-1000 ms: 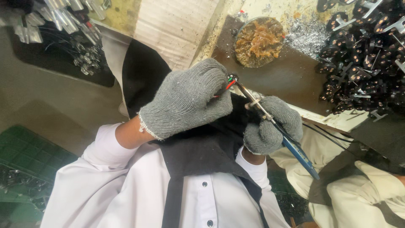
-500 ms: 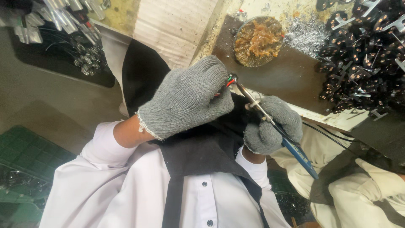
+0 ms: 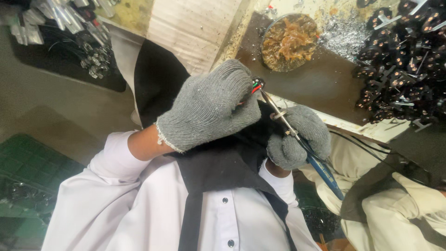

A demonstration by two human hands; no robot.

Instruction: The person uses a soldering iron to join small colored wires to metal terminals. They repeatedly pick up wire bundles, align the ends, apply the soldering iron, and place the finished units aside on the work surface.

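Head view: left grey knit glove (image 3: 209, 109) has fingers clamped on red-green wires (image 3: 255, 87), right glove (image 3: 297, 137) grips blue-handled soldering iron (image 3: 302, 144) at them. Looks mid-joint; black parts pile (image 3: 404, 60) upper right.

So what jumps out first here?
Two grey knit gloves mid-frame: the left hand pinches a small wired part, and the right hand holds a blue-handled soldering iron with its tip at that part. Above them sits a round tin of brownish residue. A heap of black parts fills the top right.
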